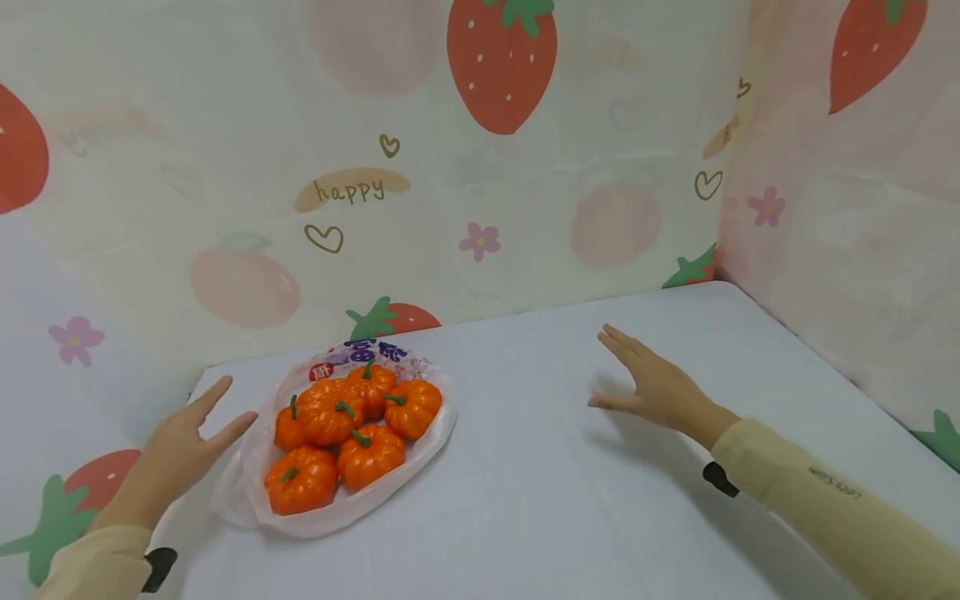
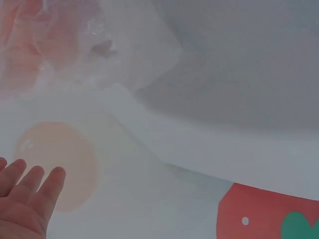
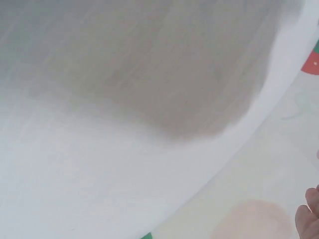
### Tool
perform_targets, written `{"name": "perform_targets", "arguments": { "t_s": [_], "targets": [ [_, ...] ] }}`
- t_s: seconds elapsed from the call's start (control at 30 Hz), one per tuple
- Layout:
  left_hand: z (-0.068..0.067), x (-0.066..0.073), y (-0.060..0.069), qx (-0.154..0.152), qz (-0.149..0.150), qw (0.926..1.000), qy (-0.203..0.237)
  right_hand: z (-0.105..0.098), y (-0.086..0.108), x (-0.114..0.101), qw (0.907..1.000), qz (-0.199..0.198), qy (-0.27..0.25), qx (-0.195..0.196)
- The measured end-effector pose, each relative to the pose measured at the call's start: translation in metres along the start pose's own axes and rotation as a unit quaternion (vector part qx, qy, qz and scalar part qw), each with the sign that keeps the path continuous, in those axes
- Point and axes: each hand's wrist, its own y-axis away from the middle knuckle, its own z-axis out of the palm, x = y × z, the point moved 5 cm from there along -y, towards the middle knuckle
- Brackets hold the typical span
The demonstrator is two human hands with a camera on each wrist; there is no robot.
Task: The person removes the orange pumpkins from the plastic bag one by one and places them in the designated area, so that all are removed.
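Several small orange pumpkins with green stems lie heaped in a white plastic bag, its mouth spread wide, on the left of the white table. Just left of the bag is my left hand, thumb and fingers apart and nothing held. In the left wrist view, the fingers of that hand show below the bag's translucent side. Over the right half of the table hovers my right hand, its fingers extended and holding nothing. Only a few of its fingertips enter the right wrist view.
The white tabletop stretches between and below both hands. Behind it hangs a backdrop printed with strawberries, hearts and flowers. A similar printed sheet borders the right side.
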Motion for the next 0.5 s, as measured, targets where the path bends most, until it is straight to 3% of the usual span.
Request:
{"name": "perform_targets", "arguments": {
  "t_s": [0.27,0.5],
  "targets": [
    [-0.001,0.011,0.005,0.012,0.002,0.9995,0.027,0.004,0.0,-0.019,0.9993,-0.01,-0.036,0.007],
    [0.007,0.018,0.014,-0.03,-0.038,0.9955,0.081,0.011,0.001,-0.029,0.9962,0.0,-0.086,0.017]
  ]
}}
